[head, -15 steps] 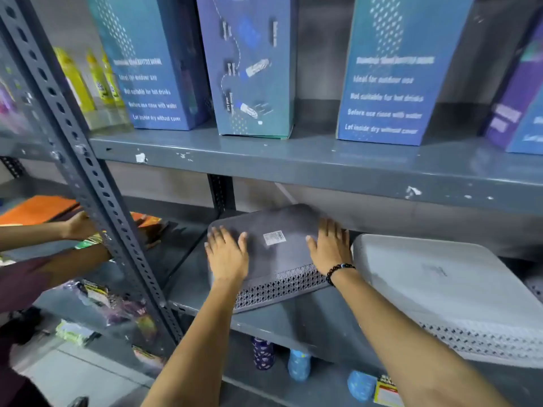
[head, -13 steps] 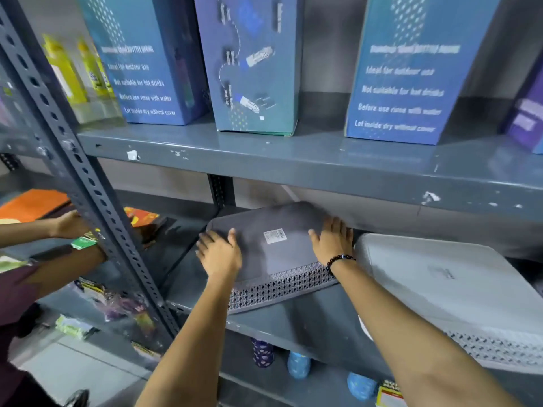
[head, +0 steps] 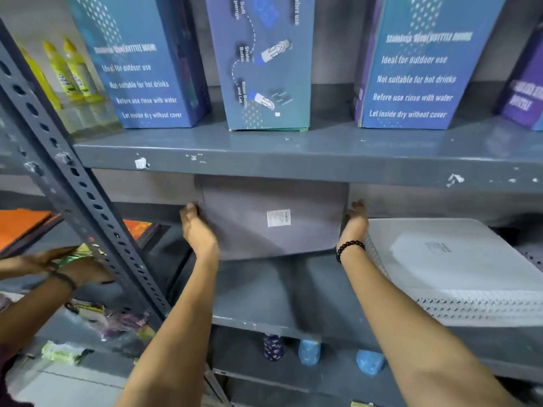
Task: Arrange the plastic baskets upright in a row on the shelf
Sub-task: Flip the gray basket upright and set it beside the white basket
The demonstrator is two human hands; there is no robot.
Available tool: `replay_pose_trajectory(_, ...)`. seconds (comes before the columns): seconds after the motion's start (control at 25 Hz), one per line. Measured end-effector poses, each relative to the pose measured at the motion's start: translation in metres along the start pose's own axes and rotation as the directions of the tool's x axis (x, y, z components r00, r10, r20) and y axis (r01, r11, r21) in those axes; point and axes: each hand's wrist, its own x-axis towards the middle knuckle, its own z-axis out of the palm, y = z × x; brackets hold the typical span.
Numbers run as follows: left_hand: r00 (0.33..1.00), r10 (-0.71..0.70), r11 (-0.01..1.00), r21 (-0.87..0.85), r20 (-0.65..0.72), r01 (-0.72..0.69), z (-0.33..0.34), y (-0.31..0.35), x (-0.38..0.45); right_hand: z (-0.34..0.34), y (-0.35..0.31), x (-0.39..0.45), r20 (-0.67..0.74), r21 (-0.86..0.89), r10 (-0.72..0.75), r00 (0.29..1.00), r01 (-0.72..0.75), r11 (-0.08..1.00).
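A grey plastic basket (head: 249, 224) stands on edge on the grey metal shelf (head: 293, 295), its flat bottom with a white barcode sticker facing me. My left hand (head: 197, 230) grips its left side and my right hand (head: 354, 224), with a black bead bracelet on the wrist, grips its right side. The basket's top goes behind the upper shelf's front edge. A white plastic basket (head: 458, 265) lies upside down on the same shelf, just right of my right hand.
Blue bottle boxes (head: 264, 63) stand on the upper shelf (head: 293, 160), yellow bottles (head: 70, 71) at far left. A perforated upright post (head: 76, 195) runs diagonally at left. Another person's hands (head: 58, 268) work in the left bay. Bottles (head: 308, 351) stand below.
The grey basket lay upside down with my palms flat on it; now it is tipped up on edge, and my hands have shifted to its two sides.
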Motion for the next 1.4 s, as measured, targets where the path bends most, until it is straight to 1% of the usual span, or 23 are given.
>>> replay_pose_trajectory(0.04,0.996,-0.086,0.993,-0.081,0.018,0.087,-0.007,0.0,0.004,-0.009,0.001,-0.005,-0.013,0.013,0.004,1.0,-0.004,1.0)
replay_pose_trajectory(0.08,0.985,-0.162,0.981,-0.096,0.057,0.167,-0.018,-0.003,0.007,-0.021,0.005,-0.01,-0.002,0.005,0.031,1.0,-0.031,1.0)
replay_pose_trajectory(0.16,0.948,-0.286,0.958,0.046,0.142,0.282,-0.045,-0.02,0.017,-0.042,0.01,-0.028,0.061,-0.015,0.113,0.992,-0.113,0.994)
replay_pose_trajectory(0.2,0.926,-0.337,0.941,0.093,0.171,0.326,-0.058,-0.028,0.019,-0.053,0.012,-0.034,0.102,-0.053,0.135,0.986,-0.131,0.99)
replay_pose_trajectory(0.24,0.9,-0.388,0.92,0.14,0.199,0.366,-0.07,-0.037,0.023,-0.062,0.014,-0.042,0.127,-0.082,0.137,0.982,-0.128,0.988)
replay_pose_trajectory(0.28,0.883,-0.427,0.9,0.188,0.194,0.394,-0.079,-0.04,0.023,-0.068,0.017,-0.048,0.137,-0.108,0.13,0.982,-0.116,0.987)
replay_pose_trajectory(0.36,0.862,-0.47,0.871,0.259,0.188,0.418,-0.09,-0.042,0.023,-0.081,0.026,-0.054,0.123,-0.146,0.151,0.981,-0.133,0.98)
replay_pose_trajectory(0.52,0.835,-0.506,0.843,0.327,0.215,0.427,-0.095,-0.037,0.015,-0.098,0.034,-0.069,0.04,-0.224,0.254,0.966,-0.239,0.945)
replay_pose_trajectory(0.64,0.832,-0.52,0.828,0.355,0.194,0.434,-0.095,-0.037,0.009,-0.098,0.036,-0.077,0.019,-0.244,0.255,0.967,-0.243,0.939)
replay_pose_trajectory(0.76,0.853,-0.491,0.829,0.395,0.177,0.396,-0.092,-0.037,0.006,-0.093,0.034,-0.077,0.002,-0.283,0.248,0.969,-0.237,0.929)
replay_pose_trajectory(0.84,0.863,-0.478,0.816,0.446,0.161,0.368,-0.091,-0.039,0.006,-0.094,0.037,-0.068,0.007,-0.339,0.235,0.972,-0.219,0.915)
replay_pose_trajectory(0.88,0.882,-0.45,0.808,0.484,0.138,0.336,-0.091,-0.038,0.005,-0.095,0.039,-0.064,0.01,-0.368,0.222,0.975,-0.203,0.907)
replay_pose_trajectory(0.92,0.912,-0.398,0.8,0.523,0.096,0.294,-0.09,-0.037,0.004,-0.096,0.04,-0.062,0.004,-0.411,0.2,0.98,-0.181,0.894)
replay_pose_trajectory(1.0,0.977,-0.208,0.803,0.577,0.039,0.148,-0.081,-0.029,-0.005,-0.091,0.029,-0.076,0.029,-0.523,0.127,0.991,-0.094,0.847)
replay_pose_trajectory(1.04,0.994,-0.099,0.798,0.601,0.052,0.048,-0.072,-0.024,-0.011,-0.087,0.02,-0.084,0.042,-0.553,0.052,0.998,-0.02,0.833)
replay_pose_trajectory(1.08,0.995,-0.011,0.782,0.622,0.096,-0.052,-0.06,-0.019,-0.019,-0.084,0.012,-0.087,0.061,-0.555,-0.032,0.998,0.06,0.83)
replay_pose_trajectory(1.12,0.987,0.043,0.769,0.626,0.157,-0.133,-0.044,-0.015,-0.031,-0.086,0.004,-0.087,0.07,-0.545,-0.098,0.993,0.12,0.83)
replay_pose_trajectory(1.2,0.951,0.059,0.76,0.604,0.302,-0.239,-0.005,-0.016,-0.06,-0.092,-0.018,-0.079,0.095,-0.542,-0.203,0.974,0.222,0.811)
replay_pose_trajectory(1.28,0.905,0.01,0.77,0.574,0.425,-0.278,0.037,-0.035,-0.101,-0.111,-0.041,-0.066,0.085,-0.59,-0.264,0.961,0.262,0.763)
replay_pose_trajectory(1.4,0.817,-0.147,0.781,0.572,0.558,-0.25,0.095,-0.079,-0.177,-0.162,-0.076,-0.036,0.028,-0.719,-0.301,0.953,0.229,0.657)
